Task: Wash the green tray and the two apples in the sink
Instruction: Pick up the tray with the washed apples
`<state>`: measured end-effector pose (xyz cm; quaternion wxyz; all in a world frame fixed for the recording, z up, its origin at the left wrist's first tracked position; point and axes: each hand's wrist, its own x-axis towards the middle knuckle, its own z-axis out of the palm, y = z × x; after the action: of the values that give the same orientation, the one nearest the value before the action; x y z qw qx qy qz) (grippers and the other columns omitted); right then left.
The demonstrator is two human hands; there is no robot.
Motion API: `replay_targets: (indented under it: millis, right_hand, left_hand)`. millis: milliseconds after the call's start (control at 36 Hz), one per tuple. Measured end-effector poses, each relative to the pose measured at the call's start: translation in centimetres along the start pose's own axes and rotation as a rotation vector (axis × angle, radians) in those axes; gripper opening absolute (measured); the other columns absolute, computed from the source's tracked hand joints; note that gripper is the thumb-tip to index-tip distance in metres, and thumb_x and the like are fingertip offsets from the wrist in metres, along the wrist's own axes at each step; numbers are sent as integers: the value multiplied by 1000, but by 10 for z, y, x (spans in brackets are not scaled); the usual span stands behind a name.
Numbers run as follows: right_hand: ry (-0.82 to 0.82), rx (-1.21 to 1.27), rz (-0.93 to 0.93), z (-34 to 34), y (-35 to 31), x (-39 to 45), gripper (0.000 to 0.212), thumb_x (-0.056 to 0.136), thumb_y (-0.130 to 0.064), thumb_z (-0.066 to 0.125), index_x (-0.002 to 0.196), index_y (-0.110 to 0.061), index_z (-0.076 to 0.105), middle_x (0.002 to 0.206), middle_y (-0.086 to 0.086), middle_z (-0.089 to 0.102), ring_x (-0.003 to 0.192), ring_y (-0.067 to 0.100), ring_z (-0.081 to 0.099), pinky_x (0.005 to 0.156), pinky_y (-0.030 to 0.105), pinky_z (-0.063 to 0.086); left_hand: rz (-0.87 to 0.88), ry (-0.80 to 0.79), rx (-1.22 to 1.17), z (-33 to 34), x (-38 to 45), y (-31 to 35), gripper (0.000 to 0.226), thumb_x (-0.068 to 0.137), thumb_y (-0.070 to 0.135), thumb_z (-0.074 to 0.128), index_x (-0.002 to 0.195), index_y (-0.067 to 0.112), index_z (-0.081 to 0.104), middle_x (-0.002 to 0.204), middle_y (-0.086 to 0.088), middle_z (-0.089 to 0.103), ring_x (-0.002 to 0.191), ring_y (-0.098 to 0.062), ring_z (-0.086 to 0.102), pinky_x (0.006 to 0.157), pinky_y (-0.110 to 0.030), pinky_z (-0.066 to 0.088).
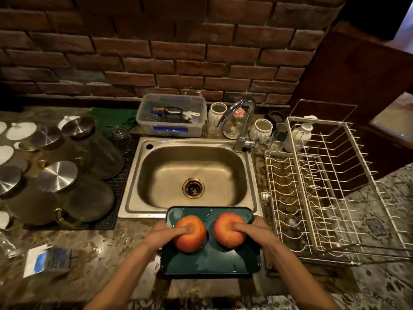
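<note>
The left hand grips one round red-orange apple; the right hand grips the other apple beside it. Both sit on the wet rectangular dark green tray beneath, on the worktop. Just beyond lies the empty steel sink, tap dry; whether washing is finished I can't tell.

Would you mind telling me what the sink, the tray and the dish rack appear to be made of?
Sink: brushed stainless steel, judging by its dull grey sheen.
Green tray: glossy, probably plastic or enamelled metal; wet highlights leave it open.
Dish rack: thin wire with a white coating.
</note>
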<state>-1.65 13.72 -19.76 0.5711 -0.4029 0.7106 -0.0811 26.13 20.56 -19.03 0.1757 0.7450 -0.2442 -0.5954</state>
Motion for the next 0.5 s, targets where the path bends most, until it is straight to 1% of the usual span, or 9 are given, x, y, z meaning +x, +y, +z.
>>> replay_targets:
  millis: [56,83,139,250,333,389,444,472,500]
  right_hand:
    - [-1,4,-14,-2,-11,-9,87,50,-46,91,121,-9,57,115,9,64,90,16,65,48,16,48]
    - [12,-4,-17,-3,-17,-14,84,52,-48,91,117,-10,53,116,8,60,87,12,62,46,15,47]
    - [32,-21,-22,-6,-27,-23,78,57,-49,91,112,-16,45,115,5,55,83,7,55,46,18,44]
    - [35,12,-32,-11,-45,-36,72,59,-43,92,111,-13,53,101,5,61,82,15,63,38,16,45]
    - [42,25,-56,-15,-63,-48,64,57,-46,92,98,-17,53,98,5,62,81,16,64,42,17,46]
    - [56,6,-85,-19,-77,-54,62,56,-49,91,94,-17,54,94,4,63,75,14,63,39,15,43]
    - [60,-18,-112,-23,-92,-62,58,58,-50,90,88,-15,55,86,3,63,68,12,62,35,13,39]
    - [53,-20,-125,-26,-100,-67,56,59,-50,90,86,-16,54,84,3,63,67,12,62,35,13,40]
    - [46,-26,-138,-29,-108,-71,56,59,-50,89,84,-17,52,84,3,63,68,13,62,38,14,42]
  left_hand:
    - [16,5,-20,-5,-7,8,76,43,57,92,97,17,57,101,-5,66,91,-18,64,68,-32,54]
    - [25,6,-28,-7,-11,12,79,40,58,91,99,17,57,103,-5,66,93,-18,63,69,-33,53]
    - [46,2,-26,-13,-18,20,80,42,58,89,104,18,58,106,-4,66,95,-18,63,69,-34,51]
    - [94,0,6,-27,-31,39,66,52,56,91,95,21,56,101,-2,64,92,-18,62,69,-34,51]
    - [136,39,84,-39,-42,60,52,63,54,86,86,17,57,90,-2,64,82,-16,61,68,-31,49]
    - [159,66,101,-47,-52,75,51,64,54,85,85,16,58,88,-3,64,77,-15,61,64,-29,49]
    - [177,69,72,-53,-63,88,62,52,58,88,87,15,59,82,-2,64,68,-13,61,51,-22,48]
    - [183,68,69,-57,-68,94,71,43,61,89,88,15,60,80,-2,63,67,-14,60,50,-21,46]
    - [189,66,84,-60,-72,100,80,36,65,87,92,14,60,81,-3,62,69,-16,60,53,-23,45]
